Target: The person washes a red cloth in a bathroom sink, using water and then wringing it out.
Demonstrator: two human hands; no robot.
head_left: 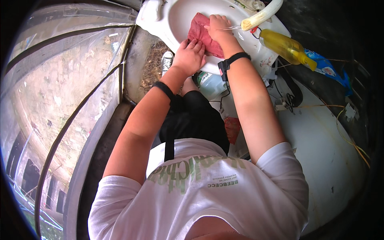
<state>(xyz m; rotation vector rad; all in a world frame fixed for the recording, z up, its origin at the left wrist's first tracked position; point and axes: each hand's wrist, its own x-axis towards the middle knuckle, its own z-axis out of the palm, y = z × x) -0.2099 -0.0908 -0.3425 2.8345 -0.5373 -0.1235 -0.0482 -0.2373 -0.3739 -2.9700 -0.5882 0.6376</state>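
Observation:
A damp-looking red cloth (200, 32) is spread in the white washbasin (181, 20), its lower end near the basin's front rim. My left hand (191, 56) grips the cloth's near left side, the fingers bent over it. Farther in, my right hand (219, 27) holds the cloth's right side with curled fingers; its fingertips are partly hidden. A thin stream of water runs from a whitish spout (262, 15) beside my right hand.
Right of the basin hangs a yellow translucent bottle (286, 47) near a blue packet (330, 72). Soap or a soap-like white piece (152, 10) sits on the left rim. Below stand a clear container (212, 85) and loose cables (286, 100). A framed window (60, 96) lies left.

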